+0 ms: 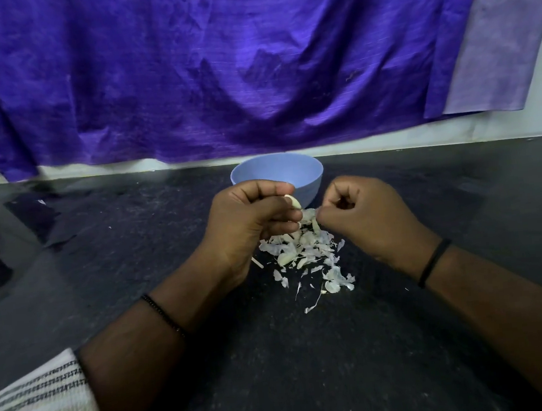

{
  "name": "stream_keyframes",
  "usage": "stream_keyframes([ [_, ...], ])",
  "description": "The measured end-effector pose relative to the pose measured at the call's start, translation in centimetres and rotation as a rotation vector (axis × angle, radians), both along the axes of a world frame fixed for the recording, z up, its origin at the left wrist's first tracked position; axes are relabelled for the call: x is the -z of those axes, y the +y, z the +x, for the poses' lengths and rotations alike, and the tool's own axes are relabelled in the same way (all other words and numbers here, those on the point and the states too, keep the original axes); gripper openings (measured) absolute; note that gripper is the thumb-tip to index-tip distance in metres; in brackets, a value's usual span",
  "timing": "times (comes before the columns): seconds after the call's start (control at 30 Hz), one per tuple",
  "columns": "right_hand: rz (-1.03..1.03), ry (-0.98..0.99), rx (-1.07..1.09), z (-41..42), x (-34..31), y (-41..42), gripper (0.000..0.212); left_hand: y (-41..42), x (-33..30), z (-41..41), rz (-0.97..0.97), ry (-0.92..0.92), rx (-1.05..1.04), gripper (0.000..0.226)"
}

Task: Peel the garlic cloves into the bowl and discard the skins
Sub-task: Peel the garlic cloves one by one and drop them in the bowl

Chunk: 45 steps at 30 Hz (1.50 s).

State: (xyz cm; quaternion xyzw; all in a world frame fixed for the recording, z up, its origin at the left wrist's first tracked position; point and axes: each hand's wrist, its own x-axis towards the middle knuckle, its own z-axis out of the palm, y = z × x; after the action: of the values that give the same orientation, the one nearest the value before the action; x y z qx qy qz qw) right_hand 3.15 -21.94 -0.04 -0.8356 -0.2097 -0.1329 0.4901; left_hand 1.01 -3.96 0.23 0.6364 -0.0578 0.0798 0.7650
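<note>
A pale blue bowl (pixel 306 172) stands on the dark counter just behind my hands; its inside is hidden from here. My left hand (pixel 248 220) grips a garlic clove (pixel 293 201), whose pale tip sticks out between thumb and fingers. Curled beside it, my right hand (pixel 363 216) pinches a strip of papery skin (pixel 308 215) that still hangs from the clove. Under both hands lies a heap of white garlic skins (pixel 304 255), scattered toward me.
The black counter (pixel 311 367) stretches wide on all sides. Purple cloth (pixel 216 61) hangs down the back wall. A striped white cloth (pixel 34 410) lies at the lower left. A thin pale stick (pixel 258 262) pokes out under my left hand.
</note>
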Motion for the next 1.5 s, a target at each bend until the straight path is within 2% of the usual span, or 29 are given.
stream_keyframes([
  [0.1,-0.011,-0.056,0.015,0.0,0.0,-0.2,0.024,0.1,0.0,0.1,0.002,0.006,-0.016,0.014],
  [0.23,-0.015,-0.026,0.026,0.3,-0.5,-0.6,0.022,0.0,0.1,0.1,-0.003,0.016,-0.017,0.012],
  [0.37,0.040,-0.014,-0.007,0.2,-0.3,-0.4,0.008,0.0,0.2,0.0,-0.018,0.035,-0.008,0.012],
  [0.5,0.070,-0.024,-0.057,0.1,0.0,0.0,0.020,-0.2,0.4,0.1,-0.030,0.049,-0.002,0.013],
  [0.73,0.067,-0.099,-0.002,-0.2,0.1,0.2,0.002,-0.4,0.8,0.3,0.034,0.073,-0.009,0.020],
  [0.87,0.097,-0.101,0.030,-0.1,0.3,0.2,0.008,-0.1,0.5,0.1,0.081,0.059,-0.093,0.020],
  [0.97,0.129,-0.086,0.049,0.0,0.0,0.1,0.002,0.7,0.8,0.7,0.293,0.016,-0.318,0.026],
  [1.03,0.144,-0.092,0.095,0.5,-0.5,0.3,0.006,1.2,1.2,1.0,0.454,0.002,-0.435,0.031],
  [1.13,0.166,-0.119,0.154,2.0,-1.8,1.1,0.012,1.1,1.4,1.0,0.580,-0.029,-0.471,0.025],
  [1.27,0.063,-0.170,0.233,4.8,-3.2,2.8,0.011,1.1,1.6,1.6,0.579,-0.023,-0.439,0.019],
  [1.37,-0.078,-0.124,0.222,6.8,-2.9,3.8,0.007,1.2,1.8,1.8,0.611,-0.020,-0.417,0.015],
  [1.43,-0.166,-0.094,0.203,7.1,-2.5,4.1,0.012,1.2,1.9,1.8,0.589,-0.029,-0.408,0.023],
  [1.5,-0.168,-0.108,0.188,6.7,-2.5,3.9,0.017,1.1,1.8,1.7,0.566,-0.051,-0.421,0.032],
])
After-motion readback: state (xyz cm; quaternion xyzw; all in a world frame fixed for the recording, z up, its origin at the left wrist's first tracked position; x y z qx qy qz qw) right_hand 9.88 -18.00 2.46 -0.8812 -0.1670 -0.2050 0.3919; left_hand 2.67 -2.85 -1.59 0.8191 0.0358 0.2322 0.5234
